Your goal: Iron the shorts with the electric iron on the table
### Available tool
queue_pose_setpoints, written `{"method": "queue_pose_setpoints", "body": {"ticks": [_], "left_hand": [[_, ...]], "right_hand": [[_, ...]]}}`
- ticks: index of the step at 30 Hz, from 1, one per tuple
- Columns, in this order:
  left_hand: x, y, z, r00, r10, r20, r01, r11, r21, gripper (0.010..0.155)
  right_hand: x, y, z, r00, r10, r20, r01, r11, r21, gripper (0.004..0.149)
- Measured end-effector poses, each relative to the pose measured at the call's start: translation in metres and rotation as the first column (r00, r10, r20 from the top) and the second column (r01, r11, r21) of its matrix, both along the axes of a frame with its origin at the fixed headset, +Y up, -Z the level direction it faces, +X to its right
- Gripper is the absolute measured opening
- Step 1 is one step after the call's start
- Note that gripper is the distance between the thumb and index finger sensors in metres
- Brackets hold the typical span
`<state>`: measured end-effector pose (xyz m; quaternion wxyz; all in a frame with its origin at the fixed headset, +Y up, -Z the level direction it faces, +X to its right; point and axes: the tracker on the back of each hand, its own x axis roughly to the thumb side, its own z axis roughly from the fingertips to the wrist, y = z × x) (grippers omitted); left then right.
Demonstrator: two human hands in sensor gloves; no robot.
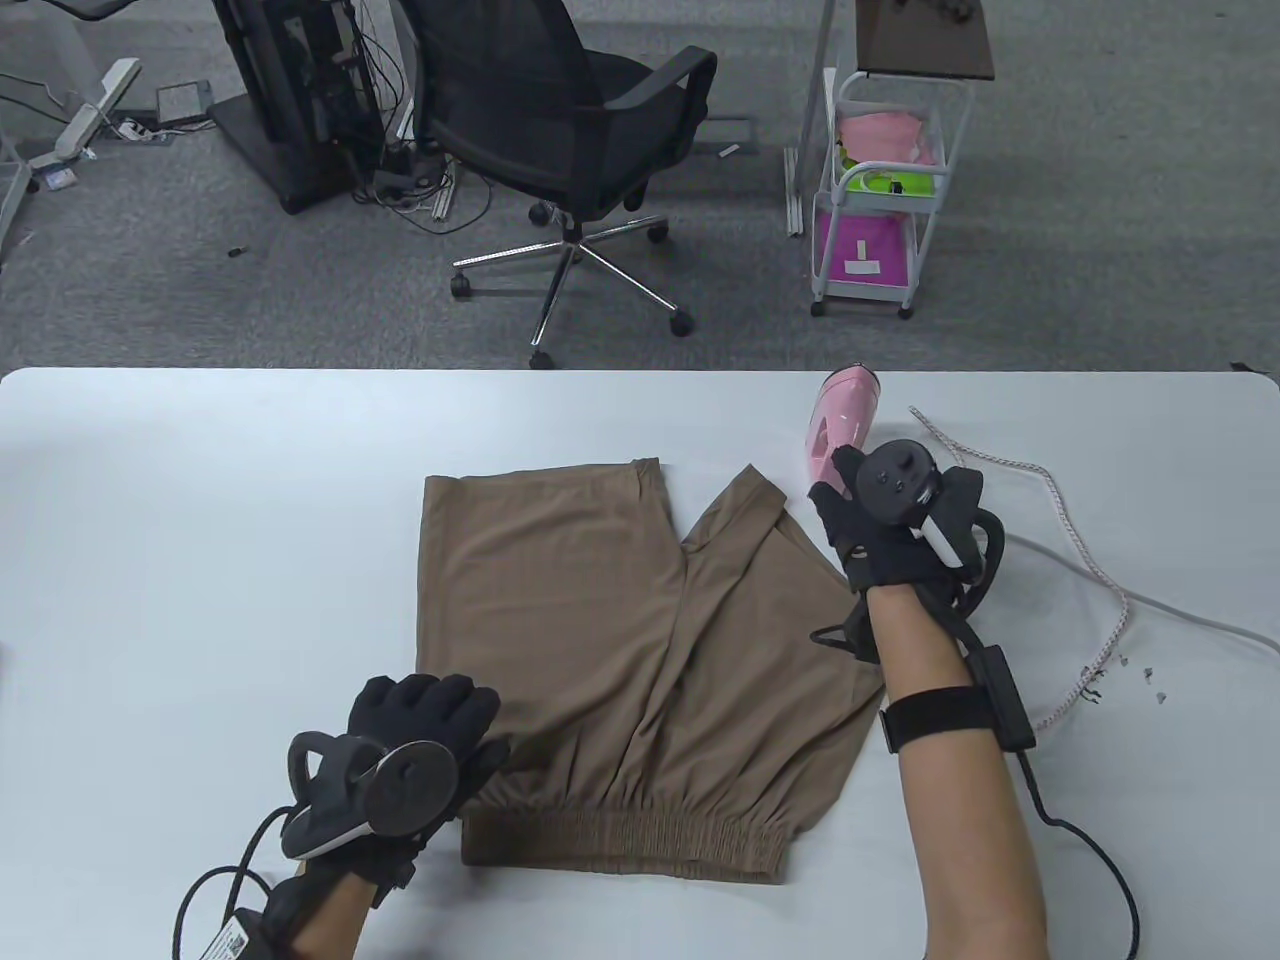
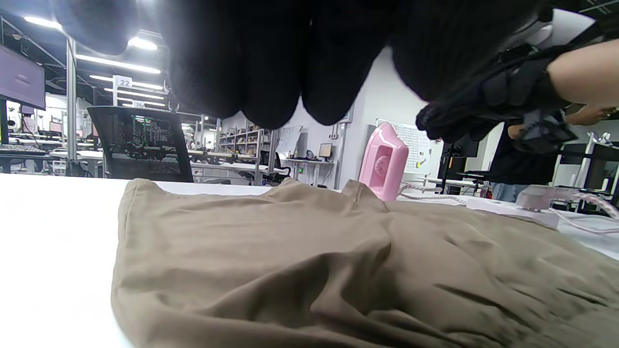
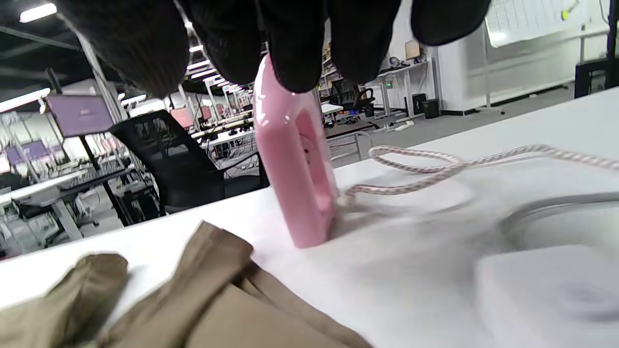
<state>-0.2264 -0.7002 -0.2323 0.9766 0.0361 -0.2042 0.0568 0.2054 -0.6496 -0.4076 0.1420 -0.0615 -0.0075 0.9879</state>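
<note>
Right hand (image 1: 890, 520) touched the upright iron (image 1: 843, 425), its grasp impossible to tell; left hand (image 1: 420, 740), fingers extended and holding nothing, rested on the shorts (image 1: 620, 640)

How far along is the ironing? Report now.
Done: the shorts lie spread on the table. In hand: the right hand reaches the upright pink iron, fingers at its handle; the left hand rests on the shorts' waist corner. Left: all pressing; wrinkles remain.

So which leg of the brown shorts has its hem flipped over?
The leg nearer the pink electric iron on the brown shorts: its hem corner is folded back, while the other leg lies flat and square.
</note>
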Motion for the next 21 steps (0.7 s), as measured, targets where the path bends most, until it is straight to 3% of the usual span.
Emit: {"method": "queue_pose_setpoints", "body": {"ticks": [5, 8, 14, 21], "left_hand": [[0.000, 0.001, 0.001, 1.000, 0.008, 0.008, -0.008, 1.000, 0.001, 0.056], [0.001, 0.000, 0.001, 1.000, 0.007, 0.015, -0.007, 1.000, -0.006, 0.056], [0.003, -0.001, 0.001, 1.000, -0.006, 0.015, 0.007, 1.000, -0.011, 0.056], [-0.001, -0.002, -0.001, 1.000, 0.003, 0.000, -0.003, 1.000, -0.021, 0.056]], "right_hand": [[0.015, -0.018, 0.028, 0.984, 0.111, -0.140, -0.110, 0.994, 0.009, 0.052], [0.025, -0.034, 0.041, 0.973, 0.170, -0.156, -0.178, 0.983, -0.041, 0.053], [0.041, -0.067, 0.052, 0.977, 0.185, -0.106, -0.202, 0.964, -0.176, 0.061], [0.041, -0.083, 0.050, 0.977, 0.189, -0.098, -0.205, 0.958, -0.198, 0.057]]}}
